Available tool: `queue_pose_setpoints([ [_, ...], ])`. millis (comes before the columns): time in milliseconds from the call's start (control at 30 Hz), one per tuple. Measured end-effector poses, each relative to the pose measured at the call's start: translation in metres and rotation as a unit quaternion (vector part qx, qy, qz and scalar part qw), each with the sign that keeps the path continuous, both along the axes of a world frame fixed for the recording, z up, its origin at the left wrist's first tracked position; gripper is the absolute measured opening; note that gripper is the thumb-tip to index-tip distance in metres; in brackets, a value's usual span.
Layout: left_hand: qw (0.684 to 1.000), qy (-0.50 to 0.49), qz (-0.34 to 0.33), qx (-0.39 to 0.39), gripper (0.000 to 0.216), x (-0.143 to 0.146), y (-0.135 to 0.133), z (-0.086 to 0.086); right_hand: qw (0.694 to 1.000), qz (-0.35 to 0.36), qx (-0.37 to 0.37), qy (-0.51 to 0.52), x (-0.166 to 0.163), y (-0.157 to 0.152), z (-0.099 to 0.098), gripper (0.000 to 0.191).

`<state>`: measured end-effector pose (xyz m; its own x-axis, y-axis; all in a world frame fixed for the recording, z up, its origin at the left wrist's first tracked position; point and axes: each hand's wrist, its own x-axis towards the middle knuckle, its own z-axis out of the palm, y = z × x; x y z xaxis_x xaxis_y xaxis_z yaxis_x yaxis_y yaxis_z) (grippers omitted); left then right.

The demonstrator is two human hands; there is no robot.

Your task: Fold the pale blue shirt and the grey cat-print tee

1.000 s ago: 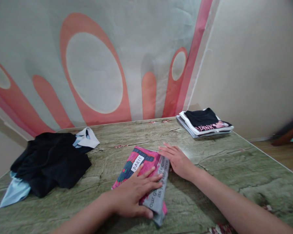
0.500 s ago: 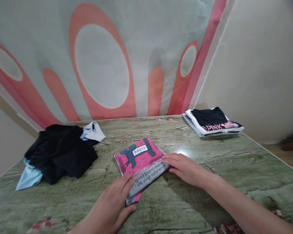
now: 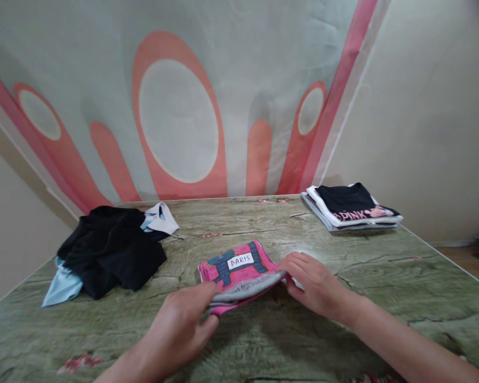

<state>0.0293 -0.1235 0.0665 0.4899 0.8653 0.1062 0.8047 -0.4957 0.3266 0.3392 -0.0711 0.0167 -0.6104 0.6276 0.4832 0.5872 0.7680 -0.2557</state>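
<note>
A folded pink shirt [image 3: 239, 266] with a "PARIS" label and a grey printed edge lies in the middle of the green wood-grain table [image 3: 383, 276]. My left hand [image 3: 179, 332] grips its near left corner, fingers curled round the grey edge. On the right side my right hand [image 3: 315, 284] holds the shirt's other end, thumb on top and fingers closed on the fabric. The near edge of the shirt is lifted a little off the table.
A heap of unfolded black and light-blue clothes [image 3: 112, 247] lies at the left. A neat stack of folded shirts [image 3: 351, 207], the top one black with pink lettering, sits at the far right corner. A wall hanging with orange ovals [image 3: 179, 117] stands behind.
Both hands went from lying flat on the shirt to gripping its two near ends. The shirt's near edge has come up off the table.
</note>
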Motion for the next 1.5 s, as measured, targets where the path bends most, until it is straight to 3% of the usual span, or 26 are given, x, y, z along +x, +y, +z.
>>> queue_pose_setpoints([
  [167, 0.973, -0.194, 0.078, -0.101, 0.016, -0.012, 0.03, 0.059, 0.977, -0.047, -0.168, 0.123, 0.014, -0.013, 0.081, 0.025],
  [267, 0.928, -0.301, 0.09, -0.2, 0.031, -0.011, 0.071, 0.059, 0.941, -0.045, -0.291, 0.17, 0.014, 0.01, 0.098, 0.026],
  [367, 0.866, -0.361, 0.102, -0.329, 0.041, -0.009, 0.111, 0.026, 0.88, -0.046, -0.414, 0.23, 0.009, 0.049, 0.069, 0.023],
  [433, 0.855, -0.353, 0.099, -0.366, 0.044, -0.009, 0.13, -0.004, 0.834, -0.088, -0.494, 0.229, 0.006, 0.073, 0.035, 0.023],
  [467, 0.859, -0.342, 0.105, -0.365, 0.048, -0.011, 0.137, -0.019, 0.825, -0.109, -0.509, 0.219, 0.006, 0.082, 0.018, 0.022],
  [567, 0.877, -0.331, 0.143, -0.317, 0.056, -0.018, 0.147, -0.05, 0.845, -0.146, -0.475, 0.198, 0.009, 0.095, -0.021, 0.027],
  [633, 0.884, -0.33, 0.157, -0.292, 0.056, -0.023, 0.15, -0.06, 0.858, -0.168, -0.447, 0.189, 0.015, 0.096, -0.033, 0.034],
  [767, 0.904, -0.293, 0.16, -0.267, 0.054, -0.025, 0.156, -0.059, 0.879, -0.167, -0.41, 0.176, 0.027, 0.097, -0.037, 0.034],
  [933, 0.912, -0.248, 0.122, -0.302, 0.059, -0.021, 0.169, -0.053, 0.889, -0.162, -0.394, 0.166, 0.029, 0.103, -0.042, 0.037],
  [1100, 0.895, -0.265, 0.125, -0.337, 0.056, -0.025, 0.174, -0.055, 0.889, -0.152, -0.392, 0.179, 0.029, 0.105, -0.047, 0.04],
  [1333, 0.887, -0.305, 0.158, -0.309, 0.054, -0.022, 0.164, -0.061, 0.885, -0.185, -0.392, 0.172, 0.026, 0.105, -0.05, 0.042],
  [1500, 0.89, -0.328, 0.149, -0.28, 0.048, -0.019, 0.163, -0.068, 0.865, -0.199, -0.425, 0.18, 0.025, 0.103, -0.048, 0.041],
])
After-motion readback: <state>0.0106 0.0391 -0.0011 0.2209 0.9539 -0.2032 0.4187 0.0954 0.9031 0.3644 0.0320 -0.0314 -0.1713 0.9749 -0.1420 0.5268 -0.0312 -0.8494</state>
